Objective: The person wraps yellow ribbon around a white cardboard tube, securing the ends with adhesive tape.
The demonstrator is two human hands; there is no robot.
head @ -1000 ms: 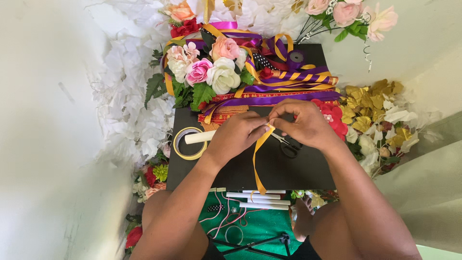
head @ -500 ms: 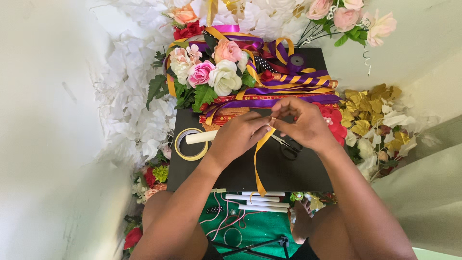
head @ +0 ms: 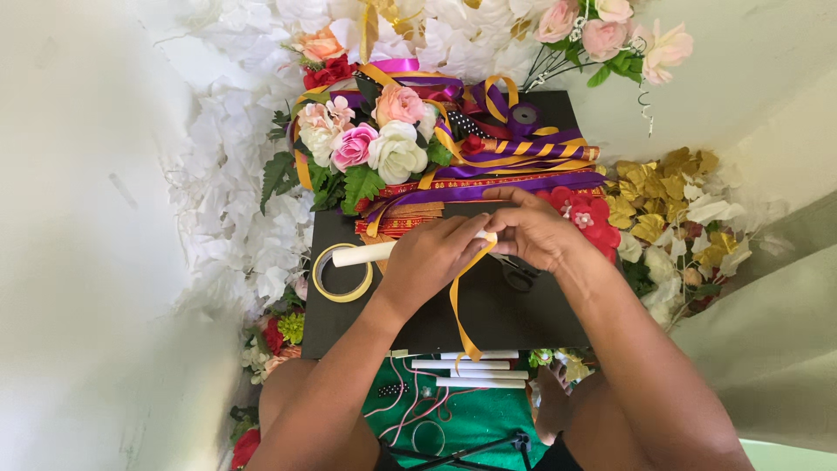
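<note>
The white stick (head: pixel 362 254) lies across the black surface (head: pixel 488 314) with its long axis running left to right; its free end points left toward the yellow tape roll (head: pixel 342 272), and its other end is hidden under the left hand (head: pixel 433 259). That hand is the nearer one, with its fingers curled over the stick and holding it. The right hand (head: pixel 534 232) meets it from the right, fingers pinched narrow on the yellow ribbon (head: pixel 459 305) at the stick's covered end. From that pinch the ribbon hangs toward the person, its tail reaching the surface's near edge above three spare white sticks (head: pixel 478 366). Scissors (head: pixel 519 275) lie partly under the right wrist. Against the earlier frames, both hands hold the same position at the stick, and the ribbon tail hangs much as before.
</note>
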